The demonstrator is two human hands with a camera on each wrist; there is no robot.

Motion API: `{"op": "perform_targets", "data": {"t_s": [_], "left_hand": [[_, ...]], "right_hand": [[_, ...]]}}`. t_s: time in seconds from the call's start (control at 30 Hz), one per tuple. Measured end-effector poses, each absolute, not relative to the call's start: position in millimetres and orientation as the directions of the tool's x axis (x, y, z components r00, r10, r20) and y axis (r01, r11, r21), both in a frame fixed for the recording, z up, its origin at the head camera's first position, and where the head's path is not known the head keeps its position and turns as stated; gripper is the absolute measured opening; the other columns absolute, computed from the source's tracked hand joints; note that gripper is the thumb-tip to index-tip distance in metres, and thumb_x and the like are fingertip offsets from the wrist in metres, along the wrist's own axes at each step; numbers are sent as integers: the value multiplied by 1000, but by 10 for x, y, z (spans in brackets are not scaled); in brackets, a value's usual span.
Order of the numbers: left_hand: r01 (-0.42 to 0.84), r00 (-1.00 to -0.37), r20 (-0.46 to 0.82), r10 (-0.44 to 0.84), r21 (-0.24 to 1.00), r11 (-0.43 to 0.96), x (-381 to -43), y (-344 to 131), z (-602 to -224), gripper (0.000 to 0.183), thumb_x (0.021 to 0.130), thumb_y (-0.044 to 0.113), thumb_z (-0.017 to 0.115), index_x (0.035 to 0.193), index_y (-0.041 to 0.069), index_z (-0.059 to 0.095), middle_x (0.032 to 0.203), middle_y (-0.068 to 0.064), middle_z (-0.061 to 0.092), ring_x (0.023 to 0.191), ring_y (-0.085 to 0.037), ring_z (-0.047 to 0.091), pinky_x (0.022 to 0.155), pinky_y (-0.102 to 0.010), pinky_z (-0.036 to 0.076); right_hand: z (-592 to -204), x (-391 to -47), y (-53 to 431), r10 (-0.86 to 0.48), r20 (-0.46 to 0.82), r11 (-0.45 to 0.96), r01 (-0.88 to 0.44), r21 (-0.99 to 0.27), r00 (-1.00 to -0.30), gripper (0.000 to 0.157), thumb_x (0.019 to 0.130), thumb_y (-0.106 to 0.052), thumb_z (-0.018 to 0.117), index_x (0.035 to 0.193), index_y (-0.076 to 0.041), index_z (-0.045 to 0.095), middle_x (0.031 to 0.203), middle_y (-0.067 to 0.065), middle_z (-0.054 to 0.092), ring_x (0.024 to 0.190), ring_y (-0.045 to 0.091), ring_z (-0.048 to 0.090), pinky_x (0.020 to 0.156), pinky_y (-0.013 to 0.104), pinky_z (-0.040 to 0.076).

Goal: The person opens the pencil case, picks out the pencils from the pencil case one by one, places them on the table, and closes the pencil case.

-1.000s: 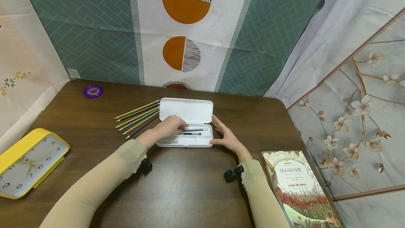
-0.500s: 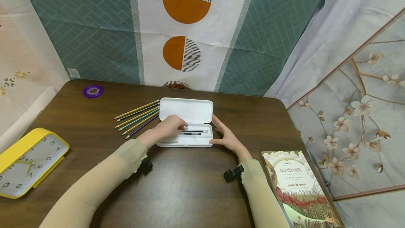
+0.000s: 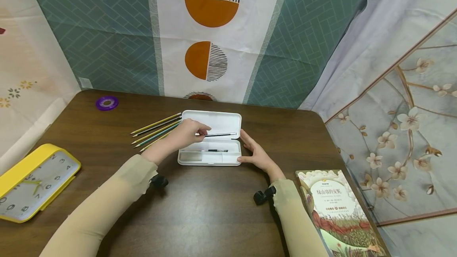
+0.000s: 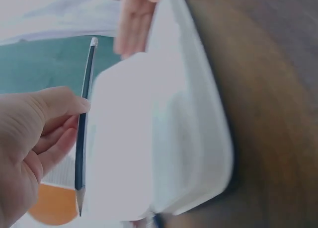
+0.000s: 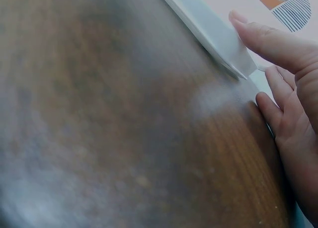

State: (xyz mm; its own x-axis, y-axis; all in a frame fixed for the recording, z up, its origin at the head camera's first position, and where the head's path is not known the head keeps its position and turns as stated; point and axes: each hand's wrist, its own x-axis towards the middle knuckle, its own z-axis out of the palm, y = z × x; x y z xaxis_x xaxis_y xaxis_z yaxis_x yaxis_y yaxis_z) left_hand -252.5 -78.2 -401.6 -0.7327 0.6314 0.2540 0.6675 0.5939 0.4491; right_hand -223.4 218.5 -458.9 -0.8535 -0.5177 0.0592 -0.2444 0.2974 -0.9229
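A white pencil case [image 3: 210,163] stands with its lid [image 3: 225,121] laid back on the table. My left hand [image 3: 189,132] pinches a dark pencil [image 4: 81,158] between thumb and fingers, raised over the case. The pencil has a white eraser at one end and a sharpened tip at the other. Another slim dark item [image 3: 216,150] lies inside the case. At the case's right end is my right hand [image 3: 258,157], its fingers spread, thumb at the near corner and fingers by the hinge side; the right wrist view shows the thumb [image 5: 271,41] over the case's edge.
Several pencils [image 3: 153,126] lie fanned on the table left of the case. A purple tape roll [image 3: 106,103] is at the back left, a yellow clock [image 3: 39,181] at the left, and an illustrated book [image 3: 335,209] at the front right.
My left hand has lifted the dark pencil out of the case and moved it up and back, over the lid. The right hand stays at the case's right end.
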Motion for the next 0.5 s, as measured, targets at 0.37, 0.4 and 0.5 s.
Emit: {"op": "perform_targets", "data": {"t_s": [0.37, 0.4, 0.5], "left_hand": [[699, -715, 455, 531, 479, 530, -2555, -1189, -3723, 31, 81, -6, 69, 112, -3, 72, 87, -11, 76, 80, -24, 71, 70, -41, 57], [694, -720, 461, 518, 477, 540, -2568, -1237, -3717, 31, 81, -6, 69, 112, -3, 72, 87, -11, 76, 80, -24, 71, 70, -41, 57], [664, -746, 476, 465, 481, 573, -2619, -1382, -3712, 31, 81, -6, 71, 112, -3, 72, 87, -12, 76, 79, -25, 71, 73, -42, 57]], "right_hand": [[-4611, -2240, 2185, -516, 49, 308, -238, -921, -855, 99, 80, 5, 75, 156, 1, 11, 163, 18, 12, 151, 34, 13, 119, 57, 19], [-4608, -2238, 2183, -515, 47, 309, -236, -921, -856, 99, 80, 5, 75, 156, 1, 11, 163, 17, 12, 151, 34, 13, 119, 57, 19], [-4595, -2230, 2177, -514, 47, 307, -234, -922, -857, 99, 80, 5, 75, 156, 0, 11, 163, 17, 11, 150, 34, 13, 118, 57, 19]]}}
